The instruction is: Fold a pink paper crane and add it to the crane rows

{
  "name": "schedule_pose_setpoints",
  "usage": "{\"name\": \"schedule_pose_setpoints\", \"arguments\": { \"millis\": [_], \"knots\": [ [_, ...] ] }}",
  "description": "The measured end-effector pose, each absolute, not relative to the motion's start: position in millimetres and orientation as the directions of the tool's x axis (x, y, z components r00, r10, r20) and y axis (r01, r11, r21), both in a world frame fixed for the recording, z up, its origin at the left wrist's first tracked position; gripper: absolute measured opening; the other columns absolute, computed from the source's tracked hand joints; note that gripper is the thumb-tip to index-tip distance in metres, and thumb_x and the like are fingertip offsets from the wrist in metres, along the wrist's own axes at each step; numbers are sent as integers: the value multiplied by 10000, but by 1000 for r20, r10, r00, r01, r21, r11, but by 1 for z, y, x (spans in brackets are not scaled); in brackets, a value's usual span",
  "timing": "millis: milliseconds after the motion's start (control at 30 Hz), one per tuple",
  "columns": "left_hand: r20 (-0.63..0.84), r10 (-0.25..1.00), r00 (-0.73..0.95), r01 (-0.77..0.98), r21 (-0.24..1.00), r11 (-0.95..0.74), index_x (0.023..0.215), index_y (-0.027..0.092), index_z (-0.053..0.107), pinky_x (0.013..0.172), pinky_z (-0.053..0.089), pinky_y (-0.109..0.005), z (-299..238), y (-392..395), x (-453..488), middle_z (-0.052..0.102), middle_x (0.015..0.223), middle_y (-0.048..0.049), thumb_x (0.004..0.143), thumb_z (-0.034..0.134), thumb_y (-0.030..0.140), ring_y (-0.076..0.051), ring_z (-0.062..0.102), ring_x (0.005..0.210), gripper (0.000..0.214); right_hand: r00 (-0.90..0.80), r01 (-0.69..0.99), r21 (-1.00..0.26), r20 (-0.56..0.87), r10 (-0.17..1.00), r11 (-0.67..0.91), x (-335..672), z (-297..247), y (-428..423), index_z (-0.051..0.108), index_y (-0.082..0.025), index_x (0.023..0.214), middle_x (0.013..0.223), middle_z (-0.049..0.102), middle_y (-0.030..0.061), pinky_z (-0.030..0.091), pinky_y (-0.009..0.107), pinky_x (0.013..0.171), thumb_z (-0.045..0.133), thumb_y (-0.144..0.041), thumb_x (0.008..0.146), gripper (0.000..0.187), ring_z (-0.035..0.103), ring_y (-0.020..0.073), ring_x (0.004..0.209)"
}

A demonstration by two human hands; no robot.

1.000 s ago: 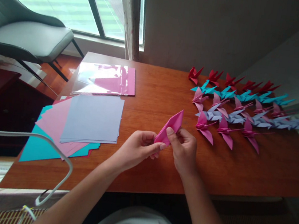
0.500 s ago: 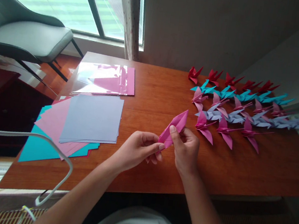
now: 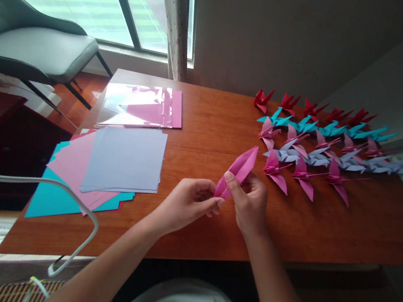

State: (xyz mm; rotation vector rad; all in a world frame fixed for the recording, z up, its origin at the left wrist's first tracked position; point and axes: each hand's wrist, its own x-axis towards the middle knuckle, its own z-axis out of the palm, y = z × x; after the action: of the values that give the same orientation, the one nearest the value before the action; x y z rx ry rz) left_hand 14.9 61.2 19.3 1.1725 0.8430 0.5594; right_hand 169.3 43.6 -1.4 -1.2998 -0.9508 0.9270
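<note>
A folded piece of bright pink origami paper (image 3: 240, 168), long and pointed at its far end, is held up over the wooden table. My right hand (image 3: 250, 202) grips it from the right, thumb pressed on its face and fingers behind. At its lower left end, my left hand (image 3: 189, 204) pinches the paper between thumb and fingers. Just to the right stand a few finished cranes in the same pink, the closest being a pink paper crane (image 3: 275, 170). How the paper is folded on its underside is hidden.
Rows of red cranes (image 3: 311, 107), turquoise cranes (image 3: 303, 125), light pink cranes (image 3: 296, 136) and pale lilac cranes (image 3: 315, 157) line the right side. Loose lilac sheets (image 3: 124, 160) top a fanned paper stack at left, below a plastic-wrapped paper pack (image 3: 175, 110). A white cable (image 3: 83, 205) arches over the left edge.
The pink paper has turned slightly, its tip shifting up and to the right. My right thumb has slid a little left and down along it.
</note>
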Motion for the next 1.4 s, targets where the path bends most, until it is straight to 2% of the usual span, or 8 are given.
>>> {"name": "schedule_pose_setpoints", "arguments": {
  "millis": [233,367,467,667,867,1033,1233,1400],
  "knots": [
    [-232,757,611,12,959,284,846,120,660,640,507,-237,19,60,15,687,761,-36,866,722,338,-138,639,677,228,338,-14,-999,42,940,49,170,-1,43,593,-189,704,623,548,-52,381,204,510,769,-305,814,237,473,93,566],
    [-170,851,497,28,983,180,849,126,675,650,460,-225,19,61,14,658,783,-23,886,705,363,-127,580,714,242,217,-108,-994,-18,976,6,171,-2,43,644,-186,730,660,580,-39,416,213,554,782,-321,810,209,515,106,607],
    [-162,898,410,4,984,176,805,132,647,611,430,-212,18,63,13,625,744,-2,859,738,372,-114,541,683,263,99,-168,-985,-59,993,-42,171,-4,42,681,-186,749,672,587,-35,428,221,586,788,-327,813,187,522,110,628],
    [-141,898,417,-93,976,196,794,138,616,584,400,-197,16,64,12,592,713,19,868,727,378,-92,505,644,275,7,-255,-962,-100,995,-95,173,-4,43,696,-206,786,718,619,-30,426,223,609,744,-370,868,189,522,108,646],
    [-162,909,384,-78,975,207,786,142,591,601,396,-204,18,64,12,561,716,23,880,708,392,-98,488,665,292,84,-174,-984,-39,996,-24,173,-4,42,698,-204,769,696,604,-30,387,231,592,746,-338,873,176,504,106,637],
    [-150,913,381,-89,976,197,789,136,616,600,393,-208,18,63,12,558,715,19,882,707,384,-100,480,659,280,48,-167,-986,-38,998,-30,173,1,40,661,-195,671,651,558,-30,401,249,611,764,-299,847,229,509,119,648],
    [-138,898,418,-144,966,216,784,142,622,598,384,-200,16,63,10,536,711,26,902,686,382,-95,459,658,275,56,-187,-982,-46,997,-35,171,-1,42,724,-228,836,769,661,-15,435,242,621,739,-341,876,121,560,124,683],
    [-150,880,451,-135,963,234,853,145,656,671,442,-214,16,61,12,606,783,6,916,670,377,-118,537,727,241,99,-172,-984,36,994,53,172,-3,43,728,-232,809,738,606,-24,407,249,617,741,-298,877,96,518,122,683]
  ]
}}
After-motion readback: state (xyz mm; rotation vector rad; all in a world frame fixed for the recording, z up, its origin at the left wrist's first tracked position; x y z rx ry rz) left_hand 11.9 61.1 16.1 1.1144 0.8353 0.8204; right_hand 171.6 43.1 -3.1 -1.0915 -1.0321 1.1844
